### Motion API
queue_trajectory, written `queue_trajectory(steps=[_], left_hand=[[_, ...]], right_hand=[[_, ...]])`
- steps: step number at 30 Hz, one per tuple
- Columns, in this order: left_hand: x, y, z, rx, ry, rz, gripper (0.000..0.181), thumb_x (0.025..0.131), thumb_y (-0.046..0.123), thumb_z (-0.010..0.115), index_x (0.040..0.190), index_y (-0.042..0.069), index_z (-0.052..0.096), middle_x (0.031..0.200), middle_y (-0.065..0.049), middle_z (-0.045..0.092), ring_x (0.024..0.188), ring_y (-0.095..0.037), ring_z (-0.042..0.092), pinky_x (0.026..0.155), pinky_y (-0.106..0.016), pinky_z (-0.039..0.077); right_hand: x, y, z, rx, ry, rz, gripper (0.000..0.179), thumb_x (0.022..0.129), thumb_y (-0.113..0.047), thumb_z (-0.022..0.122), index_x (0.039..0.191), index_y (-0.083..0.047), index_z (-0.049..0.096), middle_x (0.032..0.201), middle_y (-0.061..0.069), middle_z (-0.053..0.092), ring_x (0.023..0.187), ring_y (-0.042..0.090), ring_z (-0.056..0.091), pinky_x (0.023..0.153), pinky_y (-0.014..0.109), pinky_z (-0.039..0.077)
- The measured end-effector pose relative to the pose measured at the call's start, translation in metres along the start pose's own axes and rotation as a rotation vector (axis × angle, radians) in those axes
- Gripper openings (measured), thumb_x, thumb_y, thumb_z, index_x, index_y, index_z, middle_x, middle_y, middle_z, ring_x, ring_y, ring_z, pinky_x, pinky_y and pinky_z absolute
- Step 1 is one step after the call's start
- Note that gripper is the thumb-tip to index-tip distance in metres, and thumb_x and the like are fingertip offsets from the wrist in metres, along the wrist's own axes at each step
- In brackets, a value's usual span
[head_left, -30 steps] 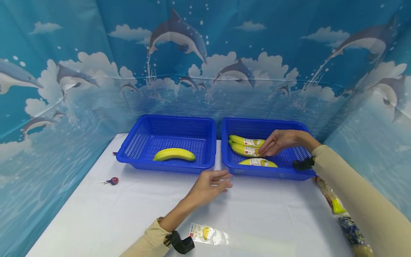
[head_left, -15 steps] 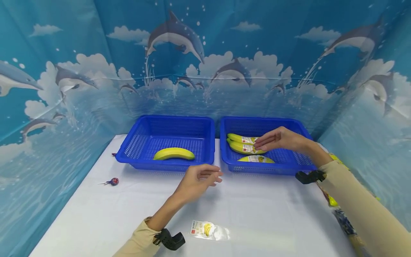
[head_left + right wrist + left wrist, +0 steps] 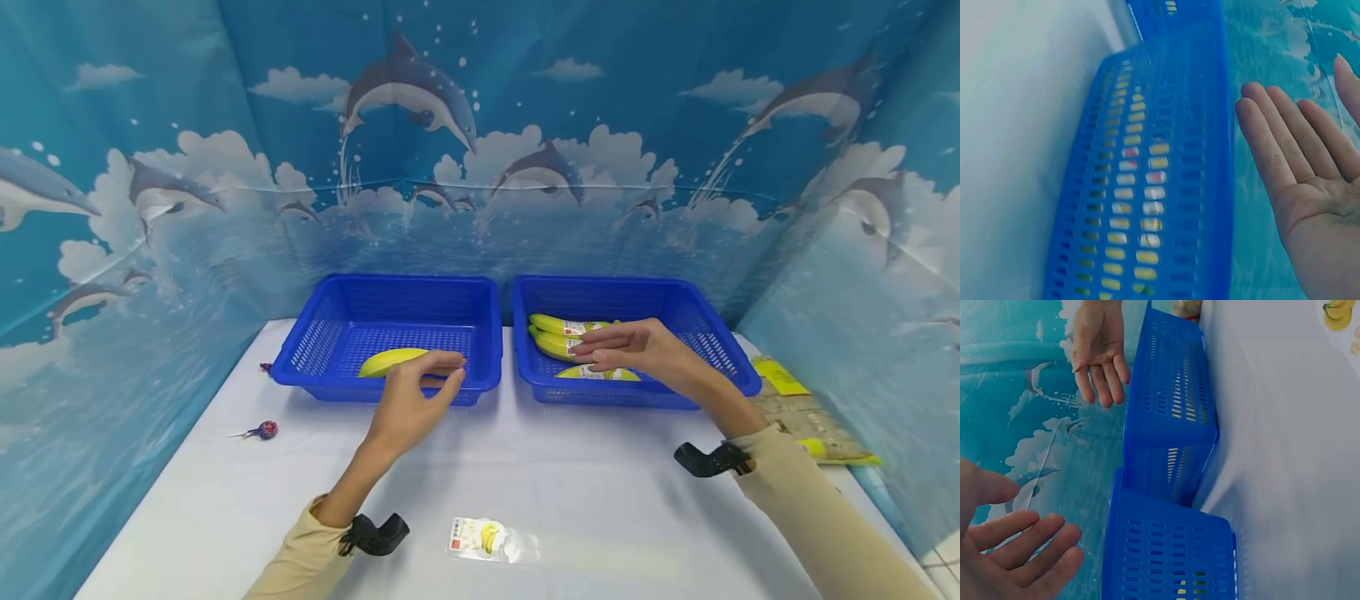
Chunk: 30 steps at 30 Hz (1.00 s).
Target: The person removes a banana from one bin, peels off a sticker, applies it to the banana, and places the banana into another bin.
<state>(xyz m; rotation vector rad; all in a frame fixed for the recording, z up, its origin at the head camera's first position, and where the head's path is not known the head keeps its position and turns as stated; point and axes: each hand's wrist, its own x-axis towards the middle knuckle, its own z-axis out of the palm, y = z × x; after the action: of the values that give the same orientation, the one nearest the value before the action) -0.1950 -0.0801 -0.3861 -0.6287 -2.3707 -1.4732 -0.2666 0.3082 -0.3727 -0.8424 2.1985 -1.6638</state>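
My left hand [image 3: 412, 396] hovers by the front rim of the left blue basket [image 3: 311, 385], partly hiding a yellow banana [image 3: 381, 363] that lies inside. Nothing is in its grasp; in the left wrist view its fingers [image 3: 1035, 540] are loosely extended. Above the right blue basket [image 3: 585, 398] is my right hand [image 3: 645, 354], also holding nothing. In the right wrist view its fingers [image 3: 1279, 134] are straight. Below it lie several labelled bananas: a rear banana [image 3: 546, 322], a middle banana [image 3: 551, 344] and a front banana [image 3: 622, 374].
A clear plastic sleeve with a banana label [image 3: 480, 537] lies on the white table [image 3: 600, 492] near the front. A wrapped lollipop [image 3: 267, 429] lies at the left. Beyond the right basket is a yellow-marked bag [image 3: 806, 408]. A dolphin curtain [image 3: 480, 225] stands behind.
My left hand has moved left, from between the baskets to the left basket's front. My right hand has lifted off the bananas and drawn back slightly leftward. The bananas stay put.
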Motion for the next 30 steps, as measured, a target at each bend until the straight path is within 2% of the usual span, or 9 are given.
queue_trajectory(steps=[4,7,10,13,15,19,23,30], left_hand=[[0.002,-0.001,-0.002,0.072,0.021,0.024,0.024,0.102,0.010,0.075,0.123,0.000,0.076,0.121,-0.012,0.079,0.113,-0.028,0.075,0.099,-0.045,0.062],[0.003,-0.002,-0.007,0.100,0.017,0.010,0.029,0.100,0.010,0.077,0.126,-0.002,0.075,0.125,-0.015,0.077,0.118,-0.032,0.074,0.101,-0.048,0.061],[0.004,-0.005,-0.017,0.123,-0.014,-0.023,0.034,0.099,0.010,0.079,0.130,-0.002,0.073,0.131,-0.017,0.075,0.123,-0.035,0.071,0.104,-0.051,0.059],[0.005,-0.009,-0.028,0.140,-0.038,-0.067,0.038,0.100,0.012,0.078,0.135,-0.002,0.071,0.137,-0.020,0.072,0.128,-0.038,0.069,0.106,-0.053,0.058],[0.006,-0.012,-0.036,0.150,-0.040,-0.093,0.040,0.101,0.014,0.078,0.137,-0.002,0.070,0.140,-0.022,0.070,0.130,-0.040,0.067,0.107,-0.054,0.058],[0.009,-0.017,-0.051,0.187,-0.015,-0.125,0.043,0.101,0.019,0.078,0.138,-0.001,0.069,0.141,-0.021,0.069,0.134,-0.040,0.064,0.109,-0.055,0.055],[0.012,-0.022,-0.067,0.247,0.023,-0.164,0.046,0.102,0.024,0.077,0.140,-0.001,0.069,0.142,-0.020,0.069,0.138,-0.038,0.061,0.115,-0.057,0.050],[0.012,-0.033,-0.100,0.315,0.046,-0.269,0.053,0.105,0.031,0.072,0.147,-0.001,0.062,0.149,-0.021,0.064,0.145,-0.040,0.053,0.120,-0.057,0.044]], right_hand=[[0.003,0.000,0.014,0.023,-0.006,-0.038,0.039,0.108,-0.001,0.063,0.145,0.010,0.060,0.139,0.034,0.065,0.121,0.034,0.073,0.098,0.046,0.062],[0.006,0.000,0.024,0.081,-0.021,-0.062,0.043,0.108,0.001,0.062,0.149,0.012,0.054,0.139,0.035,0.065,0.120,0.032,0.074,0.098,0.046,0.062],[0.011,0.001,0.034,0.150,-0.046,-0.081,0.045,0.107,0.006,0.060,0.151,0.014,0.050,0.137,0.033,0.067,0.120,0.034,0.074,0.098,0.050,0.061],[0.017,0.002,0.044,0.193,-0.059,-0.084,0.046,0.106,0.008,0.061,0.151,0.013,0.051,0.136,0.032,0.068,0.120,0.038,0.073,0.099,0.054,0.059],[0.021,0.002,0.050,0.209,-0.064,-0.085,0.046,0.106,0.008,0.062,0.150,0.013,0.052,0.137,0.034,0.066,0.121,0.040,0.072,0.099,0.052,0.060],[0.030,0.000,0.059,0.223,-0.074,-0.086,0.047,0.105,0.007,0.063,0.150,0.015,0.051,0.138,0.039,0.063,0.121,0.040,0.072,0.098,0.047,0.062],[0.038,-0.003,0.066,0.208,-0.085,-0.093,0.049,0.105,0.006,0.064,0.150,0.018,0.048,0.140,0.043,0.058,0.121,0.039,0.073,0.099,0.049,0.061],[0.051,-0.004,0.078,0.214,-0.080,-0.103,0.047,0.104,0.007,0.065,0.149,0.014,0.053,0.138,0.040,0.062,0.121,0.037,0.073,0.100,0.050,0.061]])
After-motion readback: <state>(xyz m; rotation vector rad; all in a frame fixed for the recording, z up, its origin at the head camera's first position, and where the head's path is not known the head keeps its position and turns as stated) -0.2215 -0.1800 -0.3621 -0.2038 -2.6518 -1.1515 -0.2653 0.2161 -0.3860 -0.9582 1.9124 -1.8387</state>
